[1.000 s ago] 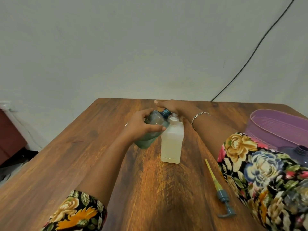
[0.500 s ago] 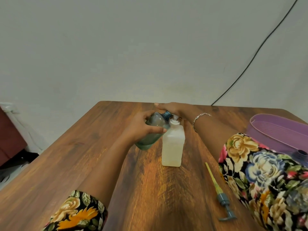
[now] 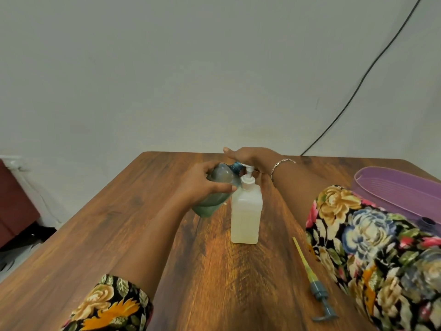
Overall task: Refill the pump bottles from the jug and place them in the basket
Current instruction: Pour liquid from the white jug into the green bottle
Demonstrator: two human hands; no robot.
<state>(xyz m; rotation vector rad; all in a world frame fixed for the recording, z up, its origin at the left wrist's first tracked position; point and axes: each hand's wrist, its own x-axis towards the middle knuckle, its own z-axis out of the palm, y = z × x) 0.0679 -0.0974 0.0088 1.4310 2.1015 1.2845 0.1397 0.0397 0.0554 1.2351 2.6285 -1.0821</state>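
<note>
Your left hand (image 3: 205, 185) grips the green bottle (image 3: 210, 206) around its middle, with the fingers and thumb curled on it. This bottle is clear with a green tint, has a rounded body, and some pale green liquid sits in its lower end. It is tilted, not standing: the bottom points down to the left and hangs above the table (image 3: 95, 235), and the blue threaded neck (image 3: 236, 167) points up to the right, with no pump on it.

Just beside it, touching or almost touching, the white pump bottle (image 3: 245, 216) stands upright near the middle of the table. It is square and milky, and holds a pale yellowish liquid almost up to the shoulder. A white pump (image 3: 248, 180) is on its top.

Your right hand (image 3: 248, 157) is behind both bottles, with the fingers straight and pointing left over the pump nozzle and the blue neck. I cannot tell if it presses on anything.

A loose pump (image 3: 317, 290) with a grey head and a yellow tube lies on the table at your right. The purple basket (image 3: 393, 187) is at the far right, partly hidden by your flowered sleeve (image 3: 372, 247).
</note>
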